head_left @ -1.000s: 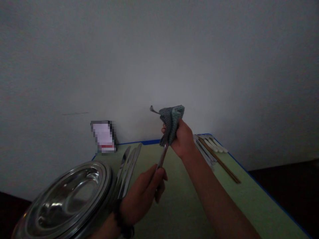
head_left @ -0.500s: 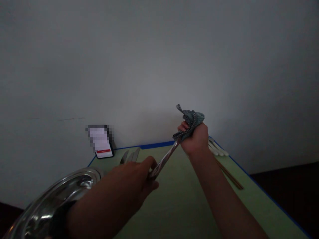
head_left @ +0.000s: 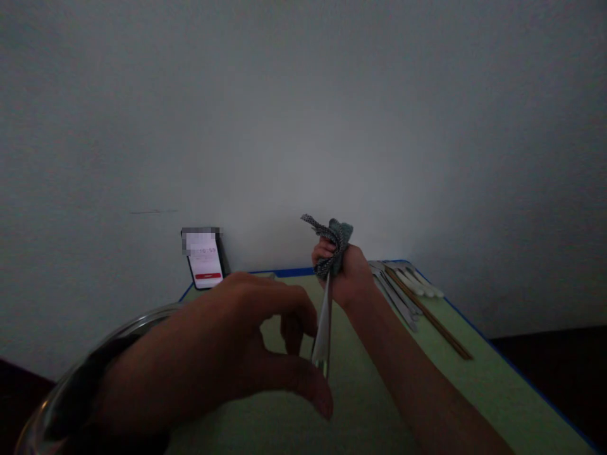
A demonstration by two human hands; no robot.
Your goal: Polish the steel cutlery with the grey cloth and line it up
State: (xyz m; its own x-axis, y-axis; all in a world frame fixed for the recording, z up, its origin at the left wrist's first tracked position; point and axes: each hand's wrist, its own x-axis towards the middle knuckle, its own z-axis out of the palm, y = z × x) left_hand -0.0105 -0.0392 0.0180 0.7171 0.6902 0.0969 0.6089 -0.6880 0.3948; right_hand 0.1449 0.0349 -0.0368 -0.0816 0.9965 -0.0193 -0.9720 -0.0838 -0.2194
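Observation:
My right hand (head_left: 348,281) is closed around a grey-green cloth (head_left: 334,237) wrapped over the upper end of a table knife (head_left: 324,332). The knife hangs almost straight down from the cloth, above the green mat (head_left: 360,404). My left hand (head_left: 227,354) is large in the foreground, its fingers curled in a loose pinch at the knife's lower end. The thumb lies under the tip, and the exact contact is hard to see in the dim light.
A steel plate (head_left: 61,392) shows at the lower left, mostly behind my left arm. A phone (head_left: 205,259) leans on the wall at the table's back edge. Several pieces of cutlery (head_left: 398,294) and chopsticks (head_left: 431,316) lie at the right.
The knife has swung from a slant to nearly vertical. My right hand with the cloth moved left and slightly down. My left hand came closer to the camera and now hides the knives beside the plate.

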